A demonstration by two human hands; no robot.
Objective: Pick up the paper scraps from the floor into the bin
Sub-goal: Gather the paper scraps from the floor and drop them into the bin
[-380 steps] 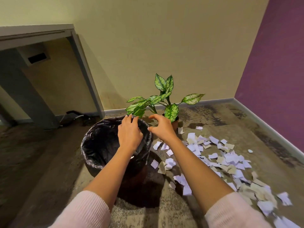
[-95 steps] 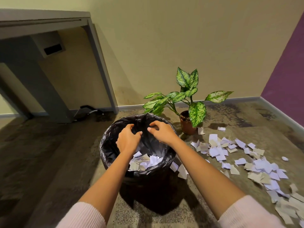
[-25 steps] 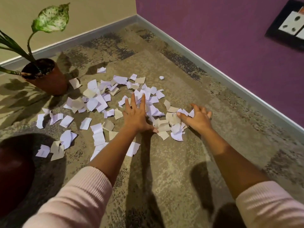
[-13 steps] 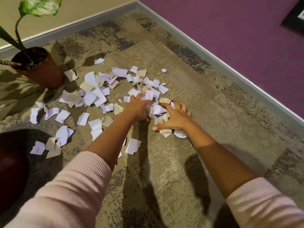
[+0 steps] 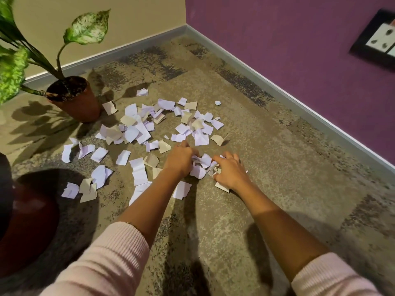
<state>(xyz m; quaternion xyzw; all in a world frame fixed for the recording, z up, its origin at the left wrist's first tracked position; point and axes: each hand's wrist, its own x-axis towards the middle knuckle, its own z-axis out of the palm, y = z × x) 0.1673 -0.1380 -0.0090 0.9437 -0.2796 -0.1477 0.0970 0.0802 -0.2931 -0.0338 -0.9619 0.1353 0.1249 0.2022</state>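
Note:
White and beige paper scraps (image 5: 136, 129) lie scattered over the mottled carpet between the plant pot and the purple wall. My left hand (image 5: 180, 160) and my right hand (image 5: 229, 170) are down on the floor close together, fingers curled around a small heap of scraps (image 5: 203, 165) bunched between them. A beige scrap (image 5: 222, 187) pokes out from under my right wrist. The dark red bin (image 5: 25, 227) shows only as a blurred side at the left edge; its opening is out of view.
A potted plant in a terracotta pot (image 5: 77, 103) stands at the back left, with leaves overhanging the scraps. A grey baseboard (image 5: 277, 90) runs along the purple wall on the right. A wall socket plate (image 5: 378, 39) sits at the upper right.
My two hands have drawn together, raking scraps into a heap between them; the left hand went from flat and spread to curled. The view has shifted slightly.

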